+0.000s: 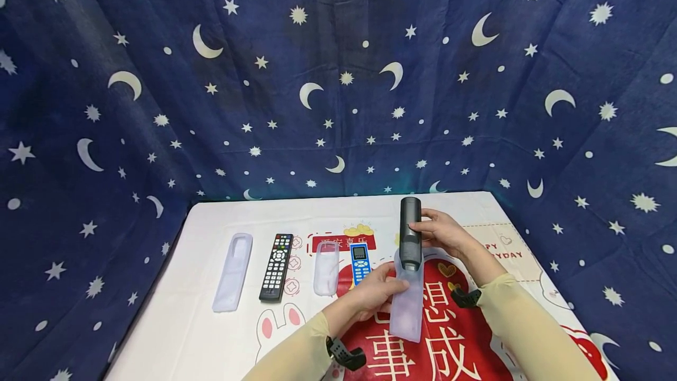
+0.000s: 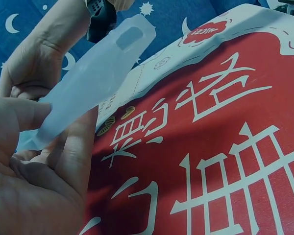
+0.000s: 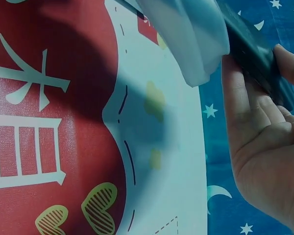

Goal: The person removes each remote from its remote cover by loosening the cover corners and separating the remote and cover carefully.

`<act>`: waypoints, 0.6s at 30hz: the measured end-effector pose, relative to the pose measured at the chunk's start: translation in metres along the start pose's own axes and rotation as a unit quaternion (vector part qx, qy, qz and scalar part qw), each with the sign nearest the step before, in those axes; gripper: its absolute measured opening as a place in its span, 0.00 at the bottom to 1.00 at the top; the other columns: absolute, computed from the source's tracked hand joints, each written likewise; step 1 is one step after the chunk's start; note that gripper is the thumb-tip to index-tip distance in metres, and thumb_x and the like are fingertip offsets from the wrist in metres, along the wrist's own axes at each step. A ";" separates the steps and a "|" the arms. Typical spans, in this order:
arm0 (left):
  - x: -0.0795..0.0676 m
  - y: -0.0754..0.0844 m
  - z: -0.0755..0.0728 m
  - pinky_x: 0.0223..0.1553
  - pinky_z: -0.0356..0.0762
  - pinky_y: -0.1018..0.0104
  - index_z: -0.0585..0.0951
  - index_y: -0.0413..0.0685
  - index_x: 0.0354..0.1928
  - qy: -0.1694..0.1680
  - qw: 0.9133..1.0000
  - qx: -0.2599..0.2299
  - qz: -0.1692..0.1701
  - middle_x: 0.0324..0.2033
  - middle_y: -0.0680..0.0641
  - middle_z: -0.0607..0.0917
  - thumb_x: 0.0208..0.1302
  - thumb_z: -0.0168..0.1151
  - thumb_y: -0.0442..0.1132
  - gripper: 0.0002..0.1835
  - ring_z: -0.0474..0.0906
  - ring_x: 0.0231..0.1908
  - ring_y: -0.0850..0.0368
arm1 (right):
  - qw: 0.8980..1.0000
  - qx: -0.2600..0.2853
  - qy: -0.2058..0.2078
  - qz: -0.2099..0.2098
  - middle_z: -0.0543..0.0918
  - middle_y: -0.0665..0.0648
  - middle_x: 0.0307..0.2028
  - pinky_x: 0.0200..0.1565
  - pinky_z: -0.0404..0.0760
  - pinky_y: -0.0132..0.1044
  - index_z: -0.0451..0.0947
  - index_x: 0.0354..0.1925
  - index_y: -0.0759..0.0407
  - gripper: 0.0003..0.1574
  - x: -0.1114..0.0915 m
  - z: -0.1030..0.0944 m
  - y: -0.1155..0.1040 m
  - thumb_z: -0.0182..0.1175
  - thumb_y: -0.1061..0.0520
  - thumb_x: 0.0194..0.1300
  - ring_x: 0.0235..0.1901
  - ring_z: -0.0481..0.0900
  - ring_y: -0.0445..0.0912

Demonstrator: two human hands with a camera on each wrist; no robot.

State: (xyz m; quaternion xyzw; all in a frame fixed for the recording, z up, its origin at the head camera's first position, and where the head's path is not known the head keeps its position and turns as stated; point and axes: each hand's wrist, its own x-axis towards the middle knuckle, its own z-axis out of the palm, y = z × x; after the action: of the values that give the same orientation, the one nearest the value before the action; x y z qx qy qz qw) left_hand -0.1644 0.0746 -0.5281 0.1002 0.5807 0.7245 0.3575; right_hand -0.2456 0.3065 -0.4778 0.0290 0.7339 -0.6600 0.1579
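Observation:
My left hand [image 1: 372,294] pinches a long translucent remote cover [image 1: 407,319], thumb on its upper face and fingers behind. In the left wrist view, the cover [image 2: 90,81] slants upward, with a cut-out window near its far end. My right hand [image 1: 444,233] grips a dark grey remote control [image 1: 410,219], which shows no buttons to the head camera. The lower end of this remote is at the cover's upper opening; how far inside it sits I cannot tell. From the right wrist, thumb and fingers hold the dark remote [image 3: 257,54] from opposite sides, beside the cover [image 3: 191,39].
To the left on the white table [image 1: 174,275] lie another long translucent cover [image 1: 233,275], a black remote [image 1: 276,268] with many buttons, a short translucent cover [image 1: 326,269] and a small blue remote [image 1: 361,263]. A dark blue curtain [image 1: 338,75] with moons and stars surrounds the table.

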 end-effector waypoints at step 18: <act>-0.009 -0.003 -0.002 0.37 0.87 0.45 0.68 0.42 0.66 -0.003 1.000 0.018 -0.021 0.42 0.42 0.87 0.72 0.60 0.32 0.23 0.88 0.41 0.45 | 0.990 0.060 0.114 -0.058 0.85 0.43 0.36 0.40 0.86 0.32 0.54 0.74 0.73 0.42 -0.007 -0.027 -0.026 0.62 0.57 0.74 0.35 0.87 0.38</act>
State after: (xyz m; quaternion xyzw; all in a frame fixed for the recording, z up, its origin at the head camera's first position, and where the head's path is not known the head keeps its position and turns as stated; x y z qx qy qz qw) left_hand -0.1581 0.0672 -0.5290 0.0962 0.5945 0.7062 0.3723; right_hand -0.2509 0.3313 -0.4491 0.0707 0.7067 -0.7032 0.0321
